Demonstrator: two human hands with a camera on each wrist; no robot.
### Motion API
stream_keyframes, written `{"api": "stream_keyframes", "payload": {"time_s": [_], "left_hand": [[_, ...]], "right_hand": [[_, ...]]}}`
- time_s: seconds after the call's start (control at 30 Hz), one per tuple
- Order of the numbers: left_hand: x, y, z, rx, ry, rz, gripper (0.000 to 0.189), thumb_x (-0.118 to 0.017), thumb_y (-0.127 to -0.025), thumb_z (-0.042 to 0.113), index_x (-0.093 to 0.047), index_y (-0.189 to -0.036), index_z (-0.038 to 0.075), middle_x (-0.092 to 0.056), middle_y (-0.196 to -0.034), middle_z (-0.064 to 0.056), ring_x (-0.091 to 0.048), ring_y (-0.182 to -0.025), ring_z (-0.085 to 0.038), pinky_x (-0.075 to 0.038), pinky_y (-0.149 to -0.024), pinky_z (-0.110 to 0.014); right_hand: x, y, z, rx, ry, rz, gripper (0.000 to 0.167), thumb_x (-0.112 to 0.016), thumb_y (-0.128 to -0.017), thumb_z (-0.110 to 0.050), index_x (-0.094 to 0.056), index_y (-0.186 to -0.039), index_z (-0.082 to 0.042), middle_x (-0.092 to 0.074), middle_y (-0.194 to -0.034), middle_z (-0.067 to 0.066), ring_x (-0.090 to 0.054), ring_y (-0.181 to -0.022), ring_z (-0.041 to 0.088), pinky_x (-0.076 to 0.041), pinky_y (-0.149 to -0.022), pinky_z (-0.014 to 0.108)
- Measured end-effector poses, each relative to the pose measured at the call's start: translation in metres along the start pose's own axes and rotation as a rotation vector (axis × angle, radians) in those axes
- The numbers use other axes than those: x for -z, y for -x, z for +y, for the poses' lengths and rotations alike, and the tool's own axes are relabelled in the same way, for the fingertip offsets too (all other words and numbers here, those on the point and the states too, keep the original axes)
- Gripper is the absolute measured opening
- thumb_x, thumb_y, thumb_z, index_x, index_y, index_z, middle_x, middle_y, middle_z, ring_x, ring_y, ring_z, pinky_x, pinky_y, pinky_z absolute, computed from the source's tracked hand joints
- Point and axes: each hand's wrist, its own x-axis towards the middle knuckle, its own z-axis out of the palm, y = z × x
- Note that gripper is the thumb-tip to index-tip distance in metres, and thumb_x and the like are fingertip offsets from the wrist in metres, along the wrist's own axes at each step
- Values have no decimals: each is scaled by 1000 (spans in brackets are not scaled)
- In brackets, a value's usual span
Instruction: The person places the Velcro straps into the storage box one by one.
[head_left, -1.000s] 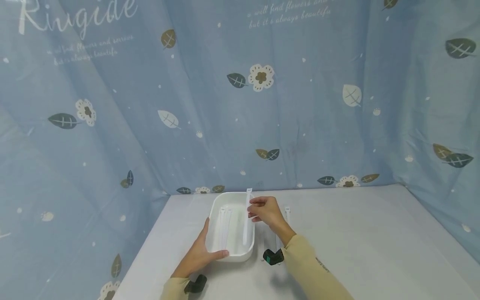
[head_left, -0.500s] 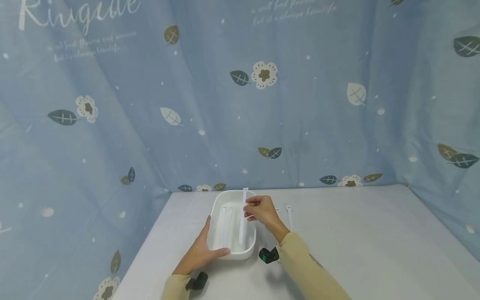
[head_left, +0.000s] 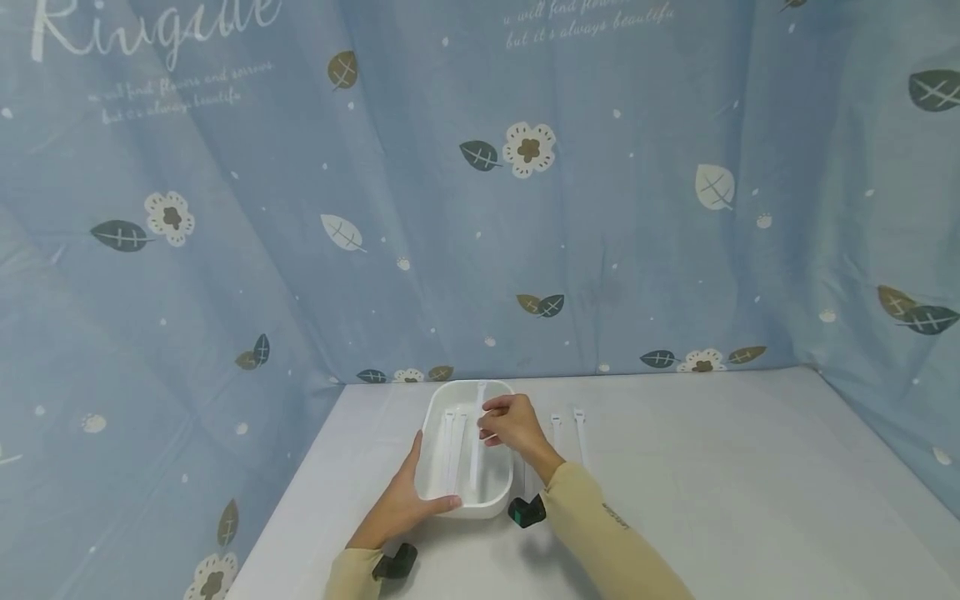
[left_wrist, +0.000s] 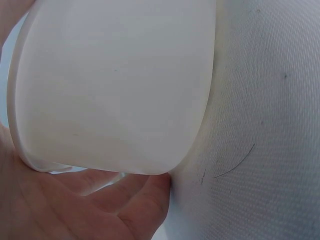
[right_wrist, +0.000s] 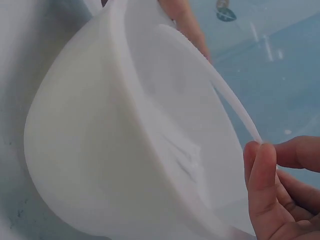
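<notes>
A white plastic tub (head_left: pixel 493 490) stands on the table with two white cable ties (head_left: pixel 448 446) lying inside it. At its near left corner my left hand (head_left: pixel 401 502) holds it, thumb at the near rim and fingers along the left side. My right hand (head_left: pixel 516 425) pinches another white cable tie (right_wrist: pixel 234 102) between thumb and fingers, over the right part of the tub. In the right wrist view this cable tie bends in a curve, its far end down inside the tub. The left wrist view shows the tub's outer wall (left_wrist: pixel 115 90) close up.
More white cable ties (head_left: pixel 581 433) lie on the white tabletop (head_left: pixel 712 475) right of the tub, partly behind the right wrist. A blue patterned curtain (head_left: pixel 600 208) hangs behind the table and along both sides.
My right hand has moved left over the tub, and the cable tie in it has come lower, its head now near the far rim. The left hand keeps its hold on the tub.
</notes>
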Motion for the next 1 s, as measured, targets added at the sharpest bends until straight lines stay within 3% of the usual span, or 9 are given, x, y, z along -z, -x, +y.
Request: {"api": "stream_keyframes", "payload": {"time_s": [0.33, 1.0], "left_hand": [[0, 1, -1, -18, 8, 3, 135, -92, -75, 43, 3, -168, 17, -14, -174, -15, -40, -149, -38, -38, -117, -60], [-3, 2, -1, 15, -24, 9, 135, -91, -76, 46, 2, -168, 13, -10, -175, -17, -30, -155, -44, -32, -120, -67]], "right_hand": [[-8, -3, 2, 5, 20, -2, 33, -72, -89, 2, -66, -121, 13, -74, -94, 19, -73, -66, 15, -64, -62, 30], [-20, -11, 4, 9, 80, 3, 27, -72, -87, 5, -68, -114, 11, -73, -83, 15, -68, -58, 12, -62, -59, 26]]}}
